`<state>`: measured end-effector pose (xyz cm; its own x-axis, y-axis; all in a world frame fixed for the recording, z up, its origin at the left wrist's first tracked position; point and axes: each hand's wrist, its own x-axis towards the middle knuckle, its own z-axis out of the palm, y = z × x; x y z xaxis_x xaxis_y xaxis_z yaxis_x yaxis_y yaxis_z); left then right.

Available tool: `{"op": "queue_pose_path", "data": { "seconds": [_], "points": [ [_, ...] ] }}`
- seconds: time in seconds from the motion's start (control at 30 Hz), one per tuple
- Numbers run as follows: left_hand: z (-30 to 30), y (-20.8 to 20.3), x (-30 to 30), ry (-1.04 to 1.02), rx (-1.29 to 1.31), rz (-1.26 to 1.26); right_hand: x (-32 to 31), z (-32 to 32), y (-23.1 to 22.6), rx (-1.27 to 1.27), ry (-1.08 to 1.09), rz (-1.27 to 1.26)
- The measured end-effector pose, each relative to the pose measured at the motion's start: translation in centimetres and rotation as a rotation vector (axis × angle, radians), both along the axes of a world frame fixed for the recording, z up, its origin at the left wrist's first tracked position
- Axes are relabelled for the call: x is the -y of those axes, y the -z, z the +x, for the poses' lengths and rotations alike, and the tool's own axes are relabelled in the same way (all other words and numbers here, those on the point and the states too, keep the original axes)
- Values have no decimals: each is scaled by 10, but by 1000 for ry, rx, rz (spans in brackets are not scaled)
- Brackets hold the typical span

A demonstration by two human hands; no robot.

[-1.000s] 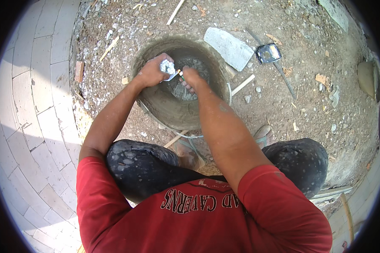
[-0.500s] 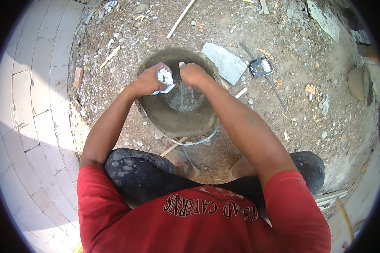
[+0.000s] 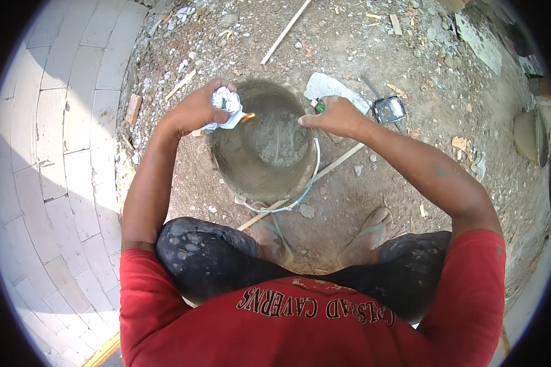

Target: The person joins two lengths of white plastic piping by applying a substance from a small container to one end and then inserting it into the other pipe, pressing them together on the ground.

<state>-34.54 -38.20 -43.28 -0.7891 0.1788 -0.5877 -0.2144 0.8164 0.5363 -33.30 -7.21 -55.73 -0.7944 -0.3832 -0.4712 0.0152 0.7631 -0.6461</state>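
Observation:
My left hand [image 3: 193,111] is closed around a crumpled piece of white paper [image 3: 226,101], above the left rim of a cement-coated bucket [image 3: 234,154]. A small orange flame [image 3: 248,116] burns at the paper's right corner. Over the right rim, my right hand [image 3: 344,116] grips a green lighter [image 3: 320,106], mostly hidden by the fingers; no flame shows on it. Grey residue covers the bucket's bottom, and its wire handle [image 3: 318,160] hangs down along the near right side.
Beyond my right hand lie a pale slab [image 3: 333,84] and a black device [image 3: 389,109] with a strap. A thin wooden stick [image 3: 340,161] rests on the rubble ground beside the bucket. Pale paving [image 3: 52,122] runs along the left. My sandalled feet are close in front.
My right hand has drawn away to the right with the lighter, exposing its green body. My left hand has shifted left with the paper, and the flame at its corner shows more clearly.

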Motion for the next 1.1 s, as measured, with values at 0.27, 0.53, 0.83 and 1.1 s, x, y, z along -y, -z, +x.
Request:
{"op": "queue_pose_path", "data": {
  "seconds": [0.27, 0.53, 0.83, 1.1],
  "points": [
    [-4, -52, 27, -360, -138, 282, -46, 9, -76, 232, 16, -179],
    [-37, -9, -3, -110, -33, 90, -316, 45, -100, 241, 707, -325],
    [-40, 172, -69, 313, 54, -5, -480, 197, -8, 188, 1309, -413],
    [-36, 228, -98, 301, -87, 2, -458, 229, 0, 114, 1294, 158]
  ]
}}
